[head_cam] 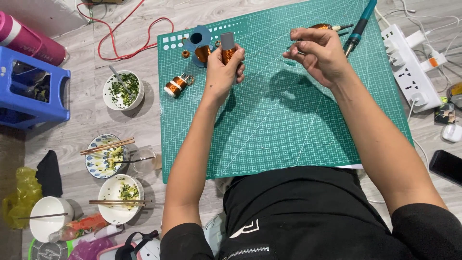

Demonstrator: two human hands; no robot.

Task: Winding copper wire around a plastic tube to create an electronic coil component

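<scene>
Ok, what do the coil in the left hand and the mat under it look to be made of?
The coil in the left hand looks like shiny copper-coloured wire, probably enamelled, wound around a flat grey core, likely metal or plastic. The mat looks like matte green rubbery plastic with a printed white grid; it lies flat on the pale wood-look floor.
</scene>
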